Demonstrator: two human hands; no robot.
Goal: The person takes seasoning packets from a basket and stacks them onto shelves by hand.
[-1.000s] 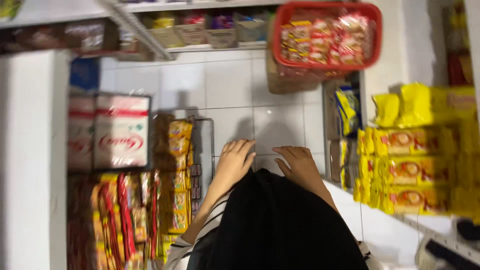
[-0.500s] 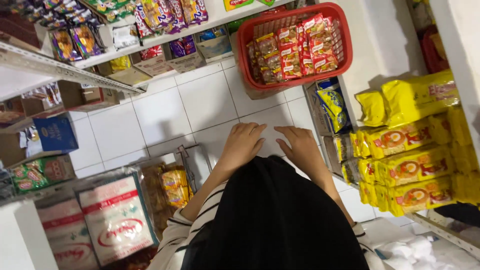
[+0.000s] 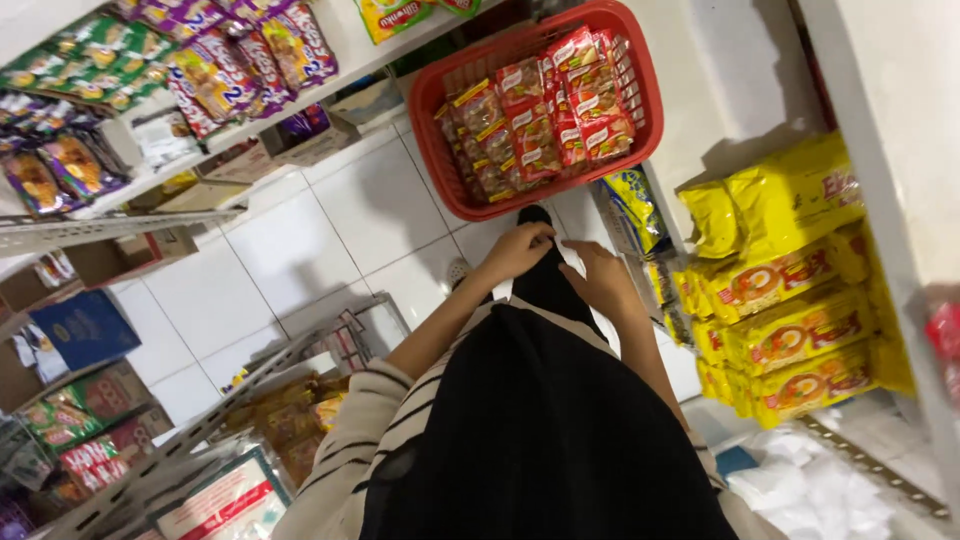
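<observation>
– White tile floor [image 3: 370, 210] runs down a narrow shop aisle, with stocked shelves on both sides. Where are the person's hands?

– Both are low in front of the body, on a black garment [image 3: 540, 430]. The left hand [image 3: 515, 250] has its fingers bent down onto the cloth, but it can't be told whether it pinches it. The right hand [image 3: 600, 275] lies loose and open-fingered on the cloth, holding nothing.

– What is nearest to them?

– A red basket [image 3: 432, 140] stands on the floor just beyond the fingertips, apart from both hands. It is filled with rows of small red snack packets [image 3: 540, 120] standing on edge.

– How would it handle?

– Probably well. The basket looks like stiff moulded plastic that keeps its shape. The packets look light, crinkly and slippery in their film, and what's inside may crush under a hard squeeze. Loaded this full, it is likely middling in weight rather than heavy.

– Where would one hold it?

– At the rim, one hand on each short end. No handle shows.

– Which way does it lie?

– It is oblong, mouth up. The long axis slants across the view from lower left to upper right. Its near end is by the hands, and its far end points to the gap beside the shelf of yellow packs [image 3: 790, 300].
</observation>
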